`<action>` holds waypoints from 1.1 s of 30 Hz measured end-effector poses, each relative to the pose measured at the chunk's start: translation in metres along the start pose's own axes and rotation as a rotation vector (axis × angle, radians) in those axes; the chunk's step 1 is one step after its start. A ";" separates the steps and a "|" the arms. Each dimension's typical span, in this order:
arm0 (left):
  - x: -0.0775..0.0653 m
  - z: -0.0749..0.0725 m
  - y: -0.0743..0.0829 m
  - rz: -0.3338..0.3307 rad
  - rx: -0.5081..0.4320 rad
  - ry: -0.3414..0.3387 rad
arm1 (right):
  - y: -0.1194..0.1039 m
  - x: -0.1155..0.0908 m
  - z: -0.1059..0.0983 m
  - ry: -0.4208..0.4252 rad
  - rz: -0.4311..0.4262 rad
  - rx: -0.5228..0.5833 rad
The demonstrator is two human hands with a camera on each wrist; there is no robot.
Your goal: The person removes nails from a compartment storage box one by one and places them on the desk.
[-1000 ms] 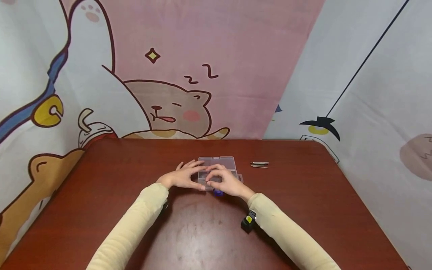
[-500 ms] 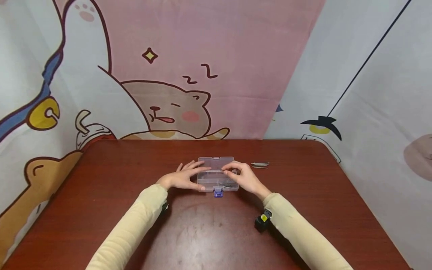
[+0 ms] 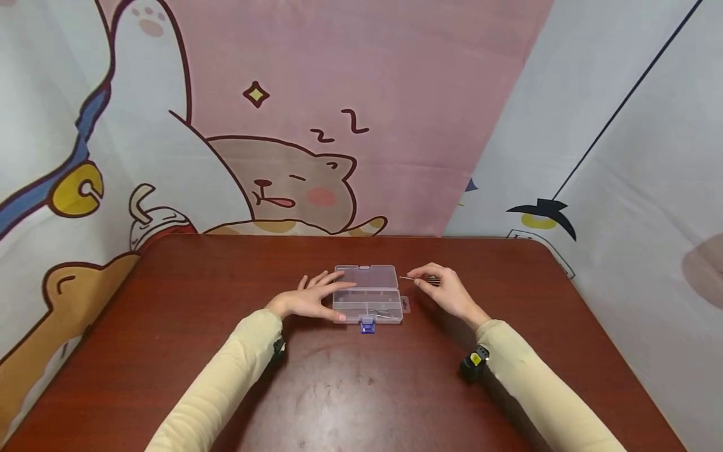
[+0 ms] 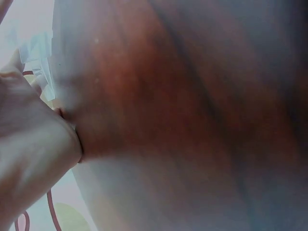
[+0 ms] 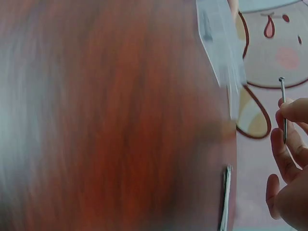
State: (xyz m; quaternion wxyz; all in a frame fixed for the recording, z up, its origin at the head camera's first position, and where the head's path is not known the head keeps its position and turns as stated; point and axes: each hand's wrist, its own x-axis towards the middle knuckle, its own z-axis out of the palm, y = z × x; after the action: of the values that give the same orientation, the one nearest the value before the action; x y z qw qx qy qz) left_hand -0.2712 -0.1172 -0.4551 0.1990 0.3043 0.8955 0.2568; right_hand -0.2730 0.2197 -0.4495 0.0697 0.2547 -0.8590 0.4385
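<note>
A clear plastic compartment box (image 3: 350, 306) lies on the table with its lid (image 3: 375, 276) folded back and a blue latch (image 3: 368, 328) at the front. Several nails (image 3: 382, 312) lie in its front right compartment. My left hand (image 3: 307, 300) rests at the box's left side, fingers spread straight over the lid and thumb at the front corner. To the right of the box, my right hand (image 3: 449, 294) pinches a nail (image 5: 283, 96) between thumb and fingers, its head standing clear. A bundle of nails (image 5: 226, 197) lies on the table below that hand.
The brown table (image 3: 350, 395) runs back to a wall hanging (image 3: 407, 125) with cartoon cats. A clear hang tab (image 3: 405, 304) sticks out from the box's right side. Dark wrist cameras (image 3: 473, 365) sit under both sleeves.
My right hand has moved right, from over the box to beside it near the loose nails, and a nail now shows in its fingertips. The left hand keeps its place on the box.
</note>
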 end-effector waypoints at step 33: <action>0.000 0.000 -0.003 0.006 -0.031 0.003 | 0.053 -0.014 -0.045 -0.097 0.103 -0.394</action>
State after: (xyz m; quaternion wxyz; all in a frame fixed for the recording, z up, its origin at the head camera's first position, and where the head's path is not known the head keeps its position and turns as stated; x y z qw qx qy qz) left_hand -0.2723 -0.1191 -0.4570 0.2017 0.3034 0.8907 0.2719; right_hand -0.2922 0.2857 -0.4652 0.0543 0.2129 -0.9424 0.2521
